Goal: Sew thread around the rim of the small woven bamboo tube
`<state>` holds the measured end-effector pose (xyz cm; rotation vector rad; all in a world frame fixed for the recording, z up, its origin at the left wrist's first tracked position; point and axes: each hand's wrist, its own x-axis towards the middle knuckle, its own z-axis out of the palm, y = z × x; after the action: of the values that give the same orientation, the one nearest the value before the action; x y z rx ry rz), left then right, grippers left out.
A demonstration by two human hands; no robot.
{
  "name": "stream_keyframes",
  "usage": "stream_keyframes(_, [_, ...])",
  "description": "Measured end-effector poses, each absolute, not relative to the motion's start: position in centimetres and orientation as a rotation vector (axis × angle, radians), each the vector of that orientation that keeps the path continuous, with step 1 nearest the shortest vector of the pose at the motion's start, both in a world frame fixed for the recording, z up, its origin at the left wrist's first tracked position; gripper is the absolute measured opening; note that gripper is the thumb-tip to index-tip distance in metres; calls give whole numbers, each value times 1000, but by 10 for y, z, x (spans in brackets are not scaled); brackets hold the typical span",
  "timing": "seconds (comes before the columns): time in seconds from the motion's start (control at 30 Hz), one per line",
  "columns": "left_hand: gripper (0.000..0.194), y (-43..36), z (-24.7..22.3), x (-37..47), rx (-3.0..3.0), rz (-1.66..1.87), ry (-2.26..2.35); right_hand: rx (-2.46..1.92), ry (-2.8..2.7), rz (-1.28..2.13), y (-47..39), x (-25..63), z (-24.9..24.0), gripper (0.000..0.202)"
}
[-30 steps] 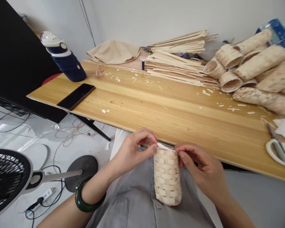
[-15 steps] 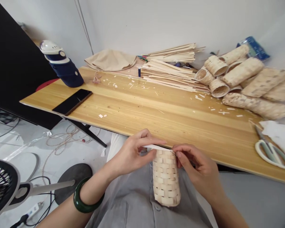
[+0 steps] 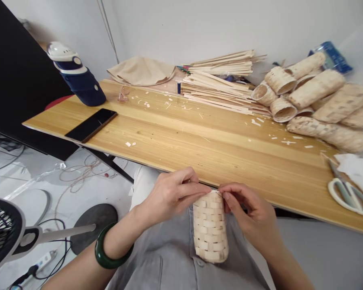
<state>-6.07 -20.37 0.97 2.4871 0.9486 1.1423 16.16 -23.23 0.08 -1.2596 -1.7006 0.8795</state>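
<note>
Left hand (image 3: 169, 195) has closed in on the right hand (image 3: 255, 215), both pinching the basket (image 3: 210, 231) by its rim just beside the worktop (image 3: 169, 147), where uneven pulling could loosen the weave

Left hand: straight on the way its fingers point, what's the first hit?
Left hand would first meet the top rim of the upright woven tube; its fingertips look right at it. Just beyond are the fingertips of the right hand. Exact contact and depth are unclear from this one view.
</note>
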Motion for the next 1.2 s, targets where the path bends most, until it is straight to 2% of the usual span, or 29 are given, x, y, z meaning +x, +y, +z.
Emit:
stream_keyframes(0.3, [18, -200, 2, -75, 2953, 1163, 833, -1245, -1790, 814, -237, 164, 1, 10])
stream_keyframes(0.57, [24, -204, -7, -77, 2959, 1264, 742, -1247, -1764, 824, -237, 162, 3, 11])
stream_keyframes(0.8, [23, -204, -9, -76, 3078, 1187, 737, -1243, -1778, 817, -237, 163, 2, 12])
stream_keyframes(1.03, [22, -208, -21, -65, 2877, 1278, 925, -1276, -1708, 765, -241, 161, 1, 11])
stream_keyframes(1.2, [11, -214, -20, -51, 2268, 1383, 992, -1294, -1673, 811, -242, 160, 2, 10])
